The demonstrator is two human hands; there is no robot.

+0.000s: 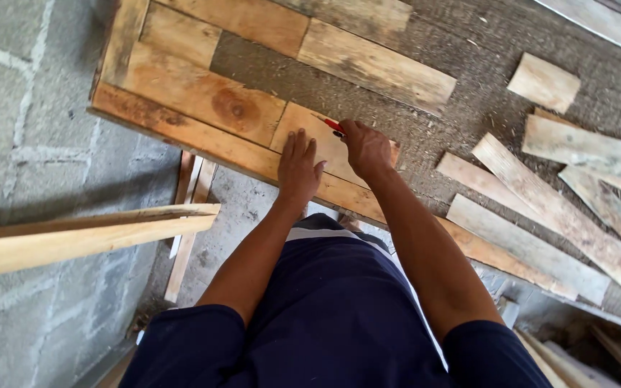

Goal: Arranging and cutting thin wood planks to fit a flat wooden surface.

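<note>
A dusty workbench (368, 86) stands over a concrete floor (30, 129), loose boards (555, 215) at right. Your left hand (298, 167) lies flat and released on a short plank (318, 140) near the bench's front edge. Your right hand (366, 149) is clenched around a red pencil (334, 127) on that plank.

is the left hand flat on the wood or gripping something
Flat. The left hand lies palm down, fingers spread, on the short board, holding nothing.

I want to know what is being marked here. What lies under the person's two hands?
Under the left hand and right hand lies a short pale board set among the planks of a wooden panel. The right hand grips a red pencil; its tip and any mark are hidden.
</note>
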